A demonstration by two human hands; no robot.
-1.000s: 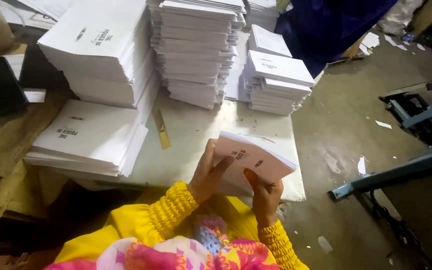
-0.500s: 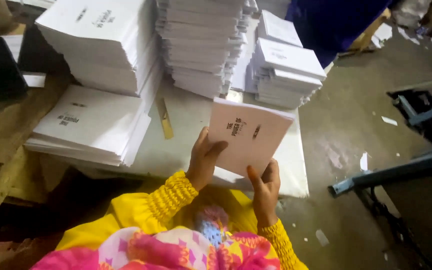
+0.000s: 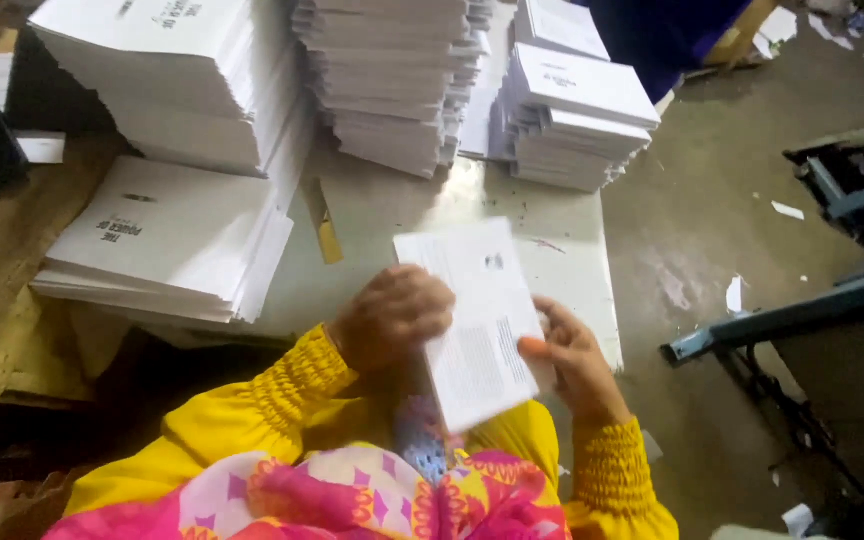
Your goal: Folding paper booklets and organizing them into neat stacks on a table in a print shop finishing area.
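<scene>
Over the pale bench [image 3: 372, 250], between paper stacks [image 3: 167, 235] at 10 o'clock and bare floor at 3, the booklet [image 3: 477, 320] runs from 11 to 5 o'clock, left hand [image 3: 392, 315] clamped on its 9 o'clock edge, right hand [image 3: 572, 360] pinching its 4 o'clock edge.

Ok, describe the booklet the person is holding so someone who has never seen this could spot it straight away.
Start at the pale worktable loaded with stacks of white printed sheets. At its near edge, above the yellow sleeves, both hands grip one thin white booklet, left hand on its left side, right hand at its right edge. It alone is lifted and tilted, not stacked.
</scene>
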